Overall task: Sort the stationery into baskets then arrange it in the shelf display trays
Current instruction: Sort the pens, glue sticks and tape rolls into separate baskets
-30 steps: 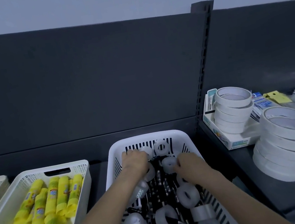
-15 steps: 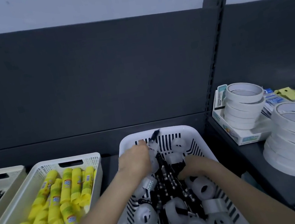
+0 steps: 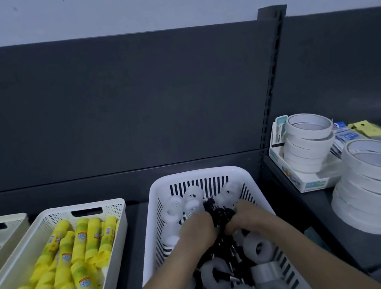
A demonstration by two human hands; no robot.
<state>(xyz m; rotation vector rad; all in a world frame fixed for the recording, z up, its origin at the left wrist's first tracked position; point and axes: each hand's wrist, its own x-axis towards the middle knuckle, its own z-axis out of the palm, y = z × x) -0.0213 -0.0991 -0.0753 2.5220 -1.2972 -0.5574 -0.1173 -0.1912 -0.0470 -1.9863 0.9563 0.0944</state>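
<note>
As they sit in white basket [image 3: 197, 175] | left hand [image 3: 197, 229], right hand [image 3: 247, 218] — clutching black pens [image 3: 218, 212]

1. This looks like a shop that sells stationery.
2. A dark shelf wall [image 3: 114, 106] fills 12 o'clock, with a post full of slots [image 3: 273, 84] at 1 o'clock.
3. A basket [image 3: 44, 214] at 8 o'clock holds many of the same yellow glue sticks [image 3: 84, 242].
4. Big stacks of white tape rolls [image 3: 375, 185] sit at 3 o'clock.
</note>
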